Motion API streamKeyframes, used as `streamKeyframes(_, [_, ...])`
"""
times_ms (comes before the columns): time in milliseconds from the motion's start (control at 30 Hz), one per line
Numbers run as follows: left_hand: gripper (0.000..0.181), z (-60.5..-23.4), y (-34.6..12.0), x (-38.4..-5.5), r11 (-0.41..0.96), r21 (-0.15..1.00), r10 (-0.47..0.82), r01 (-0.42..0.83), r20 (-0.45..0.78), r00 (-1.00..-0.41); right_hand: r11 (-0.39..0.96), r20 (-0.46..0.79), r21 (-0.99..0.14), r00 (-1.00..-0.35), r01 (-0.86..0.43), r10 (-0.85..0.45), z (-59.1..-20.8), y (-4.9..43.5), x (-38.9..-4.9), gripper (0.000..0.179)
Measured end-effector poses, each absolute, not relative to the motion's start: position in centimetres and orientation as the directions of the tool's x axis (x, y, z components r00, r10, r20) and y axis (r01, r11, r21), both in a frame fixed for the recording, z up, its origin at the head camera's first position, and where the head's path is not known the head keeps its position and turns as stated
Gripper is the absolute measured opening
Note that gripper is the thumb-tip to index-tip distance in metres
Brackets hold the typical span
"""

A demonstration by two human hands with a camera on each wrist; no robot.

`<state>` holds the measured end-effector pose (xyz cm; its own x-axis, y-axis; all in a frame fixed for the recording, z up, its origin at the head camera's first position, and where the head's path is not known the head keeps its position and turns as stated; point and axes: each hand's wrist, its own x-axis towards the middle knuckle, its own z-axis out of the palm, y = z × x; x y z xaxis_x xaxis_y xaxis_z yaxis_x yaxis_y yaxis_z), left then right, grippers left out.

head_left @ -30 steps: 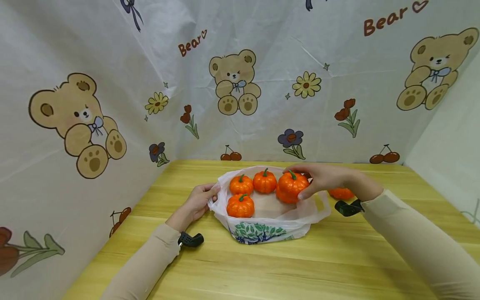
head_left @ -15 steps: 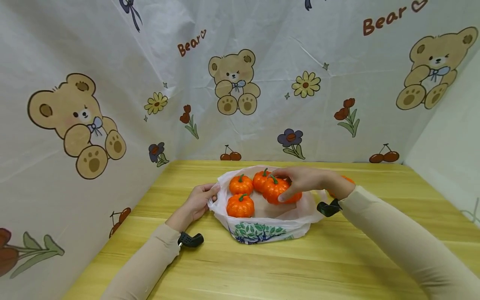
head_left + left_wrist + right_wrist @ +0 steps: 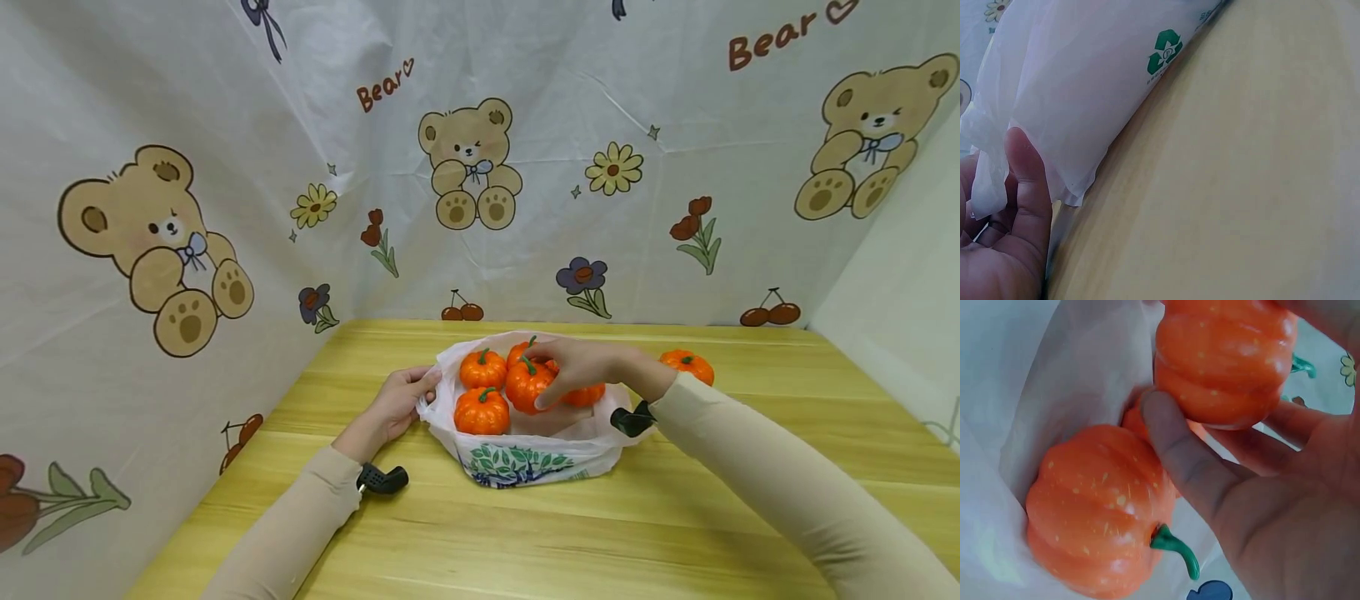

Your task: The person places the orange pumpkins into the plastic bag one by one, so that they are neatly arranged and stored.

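Note:
A white plastic bag point(image 3: 540, 454) with a green leaf print lies spread wide on the table. My left hand point(image 3: 397, 402) pinches the bag's left edge; in the left wrist view the thumb point(image 3: 1025, 175) presses the thin plastic. Over the bag's mouth, my right hand point(image 3: 581, 367) grips a small orange pumpkin point(image 3: 529, 386) with a green stem. Inside the bag sit a front-left pumpkin point(image 3: 481, 412), a back-left pumpkin point(image 3: 482, 368), a partly hidden pumpkin point(image 3: 517, 352) at the back and another pumpkin point(image 3: 587, 395) under the right hand.
One more pumpkin point(image 3: 687, 365) rests on the wooden table point(image 3: 480, 542) right of the bag, behind the right forearm. A bear-printed cloth point(image 3: 540, 167) hangs behind the table and along its left side. At the right stands a plain white wall point(image 3: 900, 308).
My right hand has carried the held pumpkin leftward across the bag, uncovering the pumpkin on its right side. My left hand keeps its place on the bag's edge.

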<state>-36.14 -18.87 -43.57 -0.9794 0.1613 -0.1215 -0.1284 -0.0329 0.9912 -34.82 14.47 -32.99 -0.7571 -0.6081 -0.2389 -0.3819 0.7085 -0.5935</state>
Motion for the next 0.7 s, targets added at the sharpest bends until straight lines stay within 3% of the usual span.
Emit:
streamKeyframes(400, [0.041, -43.4, -18.8, -36.1, -0.025, 0.991, 0.175, -0.132, -0.125, -0.976, 0.812, -0.237, -0.417, -0.814, -0.408, -0.531, -32.6, 13.0, -34.0, 0.09])
streamKeyframes(700, [0.042, -43.6, -18.8, -36.2, -0.023, 0.992, 0.178, -0.122, -0.116, -0.977, 0.838, -0.258, -0.415, -0.837, -0.354, -0.482, -33.0, 12.6, -33.8, 0.091])
